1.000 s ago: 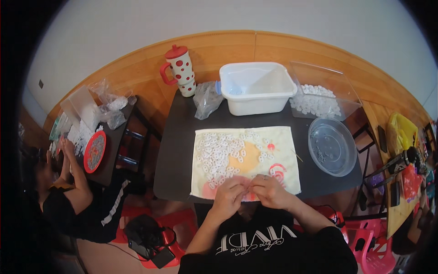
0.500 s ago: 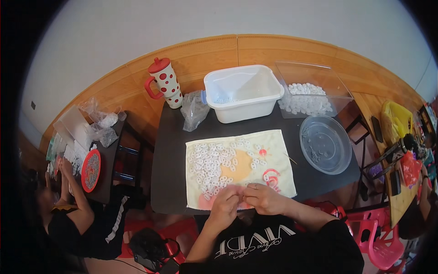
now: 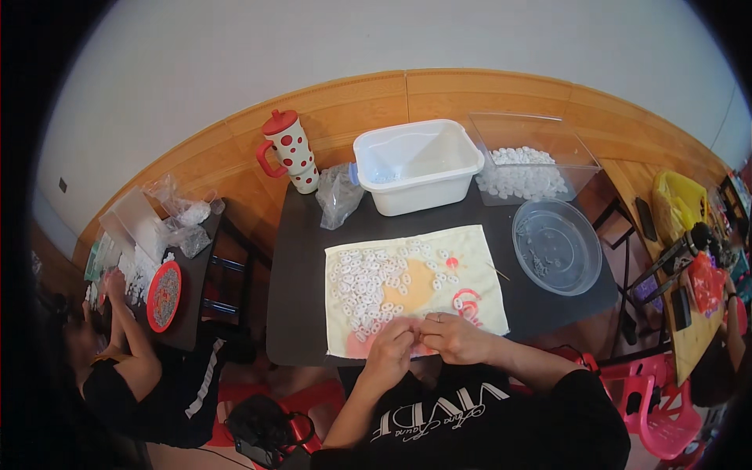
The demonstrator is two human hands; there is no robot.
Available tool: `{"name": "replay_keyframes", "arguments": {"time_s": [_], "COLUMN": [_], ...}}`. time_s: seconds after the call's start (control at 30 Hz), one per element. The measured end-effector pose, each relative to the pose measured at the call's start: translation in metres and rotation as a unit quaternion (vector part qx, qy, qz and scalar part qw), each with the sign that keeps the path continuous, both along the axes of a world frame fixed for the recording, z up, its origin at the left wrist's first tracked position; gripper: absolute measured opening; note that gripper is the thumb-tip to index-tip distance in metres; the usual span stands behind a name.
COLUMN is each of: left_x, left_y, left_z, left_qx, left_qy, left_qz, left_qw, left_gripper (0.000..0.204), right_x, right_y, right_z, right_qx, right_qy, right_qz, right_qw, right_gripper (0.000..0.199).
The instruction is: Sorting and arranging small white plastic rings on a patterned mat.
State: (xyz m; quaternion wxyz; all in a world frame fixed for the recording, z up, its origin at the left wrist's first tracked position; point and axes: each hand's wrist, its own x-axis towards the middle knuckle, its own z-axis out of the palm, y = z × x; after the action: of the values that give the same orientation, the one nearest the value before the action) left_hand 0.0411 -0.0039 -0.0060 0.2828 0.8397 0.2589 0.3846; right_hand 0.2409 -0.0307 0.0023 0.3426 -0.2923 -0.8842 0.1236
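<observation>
Two hands brought together at near edge of pale yellow cloth mat [image 3: 415, 286]: left hand [image 3: 394, 350] and right hand [image 3: 454, 338] curled, fingertips meeting, small item between them hidden; grip contents cannot be told. View shifted since second ago, hands kept at same spot on mat, so same fiddling judged ongoing. Dozens of small white rings [image 3: 368, 282] spread on mat's left half. One white plastic tub [image 3: 415, 164], one clear round bowl [image 3: 558, 247], one clear box of white pieces [image 3: 523, 168], one red-dotted mug [image 3: 290, 150] counted.

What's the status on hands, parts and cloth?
Left hand and right hand pinched together at near edge of cloth; what they hold hidden. Small white pieces spread across cloth. Nothing obstructing.
</observation>
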Motion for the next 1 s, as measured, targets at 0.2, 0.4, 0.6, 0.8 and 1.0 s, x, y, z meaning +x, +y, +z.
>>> {"name": "replay_keyframes", "arguments": {"time_s": [0.2, 0.4, 0.6, 0.8, 1.0], "left_x": [0.0, -0.003, -0.011, -0.011, -0.013], "left_y": [0.003, -0.001, -0.003, 0.005, 0.005], "left_z": [-0.002, 0.012, -0.006, -0.003, -0.002], "left_qx": [0.029, -0.181, -0.131, -0.128, -0.135], "left_qy": [0.011, -0.016, -0.053, -0.079, -0.139], "left_qz": [-0.004, 0.022, 0.028, 0.013, 0.038], "left_qw": [1.0, 0.983, 0.99, 0.989, 0.98], "left_gripper": [0.015, 0.028, 0.032, 0.031, 0.023], "right_x": [0.002, 0.01, 0.094, 0.167, 0.048], "right_y": [0.002, -0.003, 0.071, 0.115, 0.036], "right_z": [-0.003, 0.008, 0.097, 0.134, 0.046], "right_qx": [-0.01, -0.008, 0.204, 0.21, -0.05], "right_qy": [-0.006, 0.057, 0.13, 0.127, 0.077], "right_qz": [0.006, -0.044, -0.35, -0.473, -0.164], "right_qw": [1.0, 0.997, 0.905, 0.846, 0.982], "right_gripper": [0.02, 0.017, 0.01, 0.002, 0.013]}}
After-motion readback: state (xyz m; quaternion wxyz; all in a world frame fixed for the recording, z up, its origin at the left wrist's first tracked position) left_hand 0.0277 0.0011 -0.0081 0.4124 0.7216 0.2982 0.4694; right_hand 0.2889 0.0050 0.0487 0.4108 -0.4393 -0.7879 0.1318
